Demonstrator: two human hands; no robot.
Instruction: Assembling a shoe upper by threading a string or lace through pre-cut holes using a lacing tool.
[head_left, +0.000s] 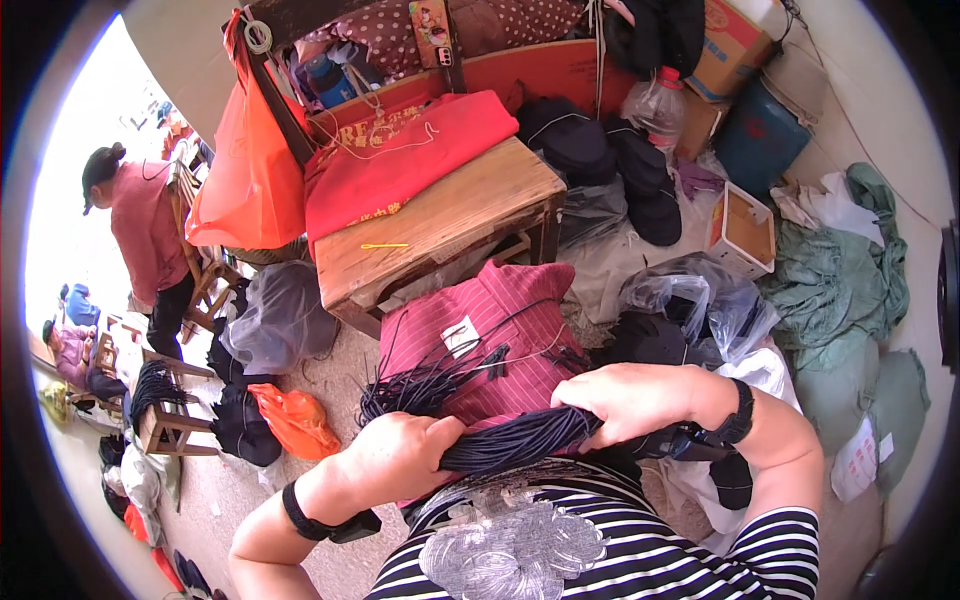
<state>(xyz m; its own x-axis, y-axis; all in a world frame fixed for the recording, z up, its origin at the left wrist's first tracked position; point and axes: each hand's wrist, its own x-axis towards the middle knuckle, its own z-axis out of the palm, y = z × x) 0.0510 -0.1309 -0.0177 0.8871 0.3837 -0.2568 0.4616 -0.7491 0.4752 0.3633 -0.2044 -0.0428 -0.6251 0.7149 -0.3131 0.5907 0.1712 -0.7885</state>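
- The cord bundle (515,440), a thick bunch of dark cords, lay across the person's lap, just in front of the striped shirt (620,560), and was held level between both hands.
- The left hand (400,455) was clenched around the bundle near its loose end, so the cords stayed together there; beyond this fist the cord ends (410,385) spread out like a fan over the striped cloth (510,330).
- The right hand (630,400) was closed over the other part of the bundle from above, with the knuckles up. It seemed that two grips, a little apart, kept the cords straight and tight between them.
- Both wrists carried a dark band; the right band (740,410) was near the black end of the bundle.
- The striped cloth, dark red, covered the knee and probably served as a work surface under the cords.
- A wooden table (450,220) stood just beyond the knee, with a red cloth (400,160) on its far part and a small yellow tool (385,246) near its front edge, within easy reach.
- Black caps (620,160) and clear plastic bags (690,300) lay to the right of the table.
- Another person in a pink top (145,230) stood well apart at the left, and an orange bag (250,170) hung beside the table.
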